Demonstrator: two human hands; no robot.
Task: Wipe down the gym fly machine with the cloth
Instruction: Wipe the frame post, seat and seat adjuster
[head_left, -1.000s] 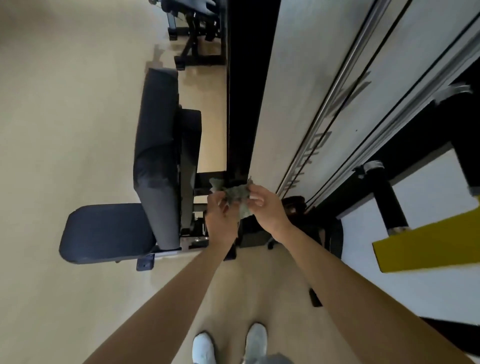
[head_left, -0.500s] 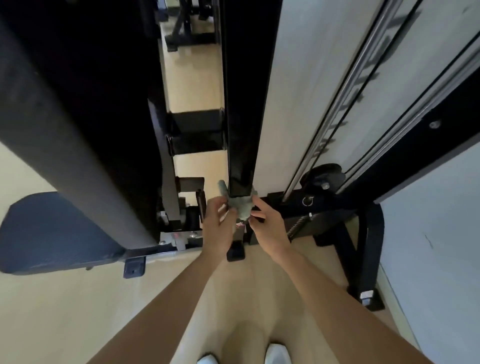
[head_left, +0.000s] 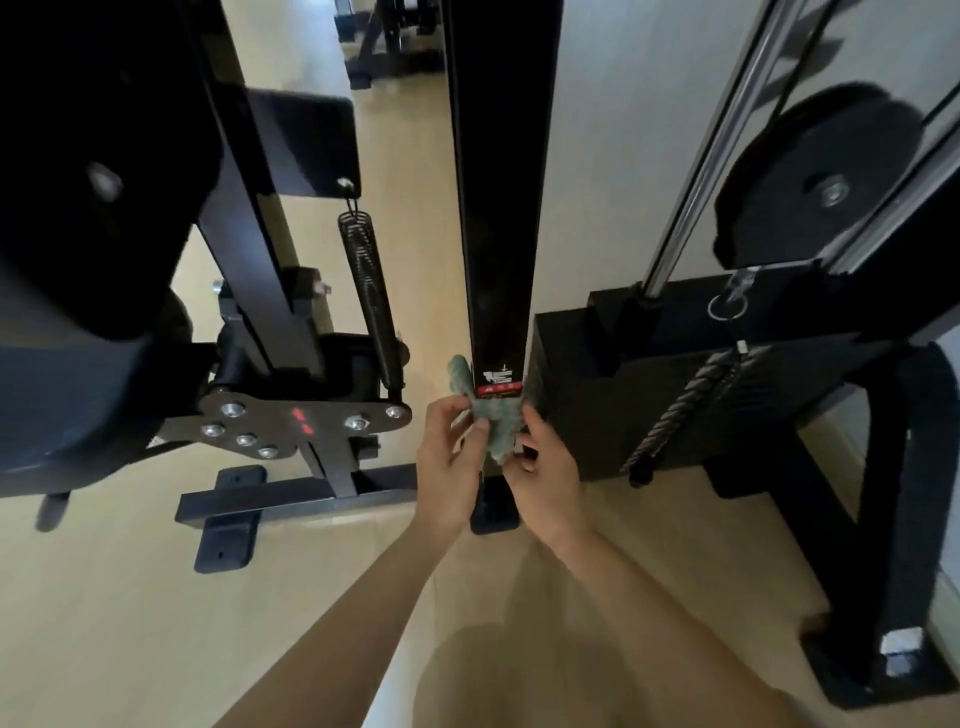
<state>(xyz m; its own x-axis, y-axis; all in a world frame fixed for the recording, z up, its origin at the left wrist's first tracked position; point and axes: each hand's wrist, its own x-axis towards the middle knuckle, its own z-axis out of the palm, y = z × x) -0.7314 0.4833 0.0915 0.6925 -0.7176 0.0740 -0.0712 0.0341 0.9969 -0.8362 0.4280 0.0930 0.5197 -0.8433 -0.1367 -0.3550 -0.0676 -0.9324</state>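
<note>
A grey-green cloth (head_left: 493, 418) is bunched against the lower end of the fly machine's black upright post (head_left: 498, 208), just under a red and white sticker. My left hand (head_left: 449, 457) pinches the cloth's left side, thumb and fingers curled on it. My right hand (head_left: 545, 467) grips its right side beside the post. One corner of the cloth sticks up to the left of the post. The post's foot (head_left: 496, 506) stands on the floor below my hands.
A black weight stack (head_left: 623, 395) with a chrome guide rod (head_left: 717, 156), pulley (head_left: 815, 171) and rope sits right of the post. At left are the padded seat (head_left: 67, 395), a bolted metal plate (head_left: 291, 423), a spring (head_left: 369, 296) and floor feet. Pale wooden floor lies around.
The view has dropped lower and closer to the machine's base. Both hands stay on the cloth and have slid it down the post to just under the sticker.
</note>
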